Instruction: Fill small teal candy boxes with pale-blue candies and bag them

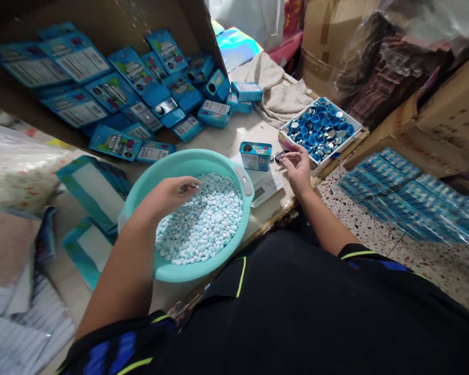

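Observation:
My left hand (180,191) hangs over the turquoise basin (140,190), its fingers curled above the pale blue and white candies (207,224); whether a candy is between the fingertips is too small to tell. To the right of the basin, a blue printed tin (255,157) stands upright on a white scale (271,185). My right hand (297,169) is just right of the tin, fingers bent close to a small dark round object (281,156) at the front of the cap tray. What its fingertips pinch cannot be made out.
A white tray (355,133) of blue and silver caps sits at the table's right edge. Many blue tins (214,113) spill from a cardboard box (195,21). A cloth (277,94) lies behind; wrapped blue packs (414,192) are at the right.

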The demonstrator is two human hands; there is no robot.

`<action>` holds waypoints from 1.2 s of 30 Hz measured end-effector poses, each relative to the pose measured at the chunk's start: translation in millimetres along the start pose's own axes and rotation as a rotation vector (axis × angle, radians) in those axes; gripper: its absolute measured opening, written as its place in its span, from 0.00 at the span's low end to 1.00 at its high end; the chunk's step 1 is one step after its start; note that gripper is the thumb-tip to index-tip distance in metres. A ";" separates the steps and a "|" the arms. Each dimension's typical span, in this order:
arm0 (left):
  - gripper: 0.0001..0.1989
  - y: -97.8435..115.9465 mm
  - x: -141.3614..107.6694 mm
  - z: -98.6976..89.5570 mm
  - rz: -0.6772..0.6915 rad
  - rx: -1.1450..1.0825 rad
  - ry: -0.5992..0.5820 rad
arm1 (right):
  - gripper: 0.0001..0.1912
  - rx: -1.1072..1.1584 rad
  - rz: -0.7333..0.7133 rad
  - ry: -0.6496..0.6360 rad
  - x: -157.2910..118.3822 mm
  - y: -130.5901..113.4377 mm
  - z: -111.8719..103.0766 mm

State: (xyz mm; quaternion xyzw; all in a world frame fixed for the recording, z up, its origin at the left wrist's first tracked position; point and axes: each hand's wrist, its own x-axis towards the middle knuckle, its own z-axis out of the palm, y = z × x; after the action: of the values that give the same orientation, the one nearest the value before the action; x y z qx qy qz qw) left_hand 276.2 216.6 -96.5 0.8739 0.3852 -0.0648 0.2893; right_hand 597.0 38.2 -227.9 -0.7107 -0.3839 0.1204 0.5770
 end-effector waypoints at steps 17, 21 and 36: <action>0.21 5.2 1.4 2.4 0.016 -0.001 0.005 | 0.33 -0.097 0.059 -0.043 3.3 -1.2 -2.7; 0.22 -1.4 2.9 3.0 0.038 0.027 -0.003 | 0.29 -0.097 0.055 -0.063 3.0 2.7 -2.7; 0.12 -7.5 -80.9 -16.1 -0.174 0.112 0.865 | 0.32 0.200 -0.180 0.027 -14.8 -26.2 -14.5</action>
State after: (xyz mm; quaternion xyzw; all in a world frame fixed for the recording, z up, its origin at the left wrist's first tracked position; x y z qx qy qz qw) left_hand 212.9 178.1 -59.5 0.7993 0.5387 0.2620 0.0473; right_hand 585.2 18.5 -203.6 -0.6138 -0.4243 0.0964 0.6587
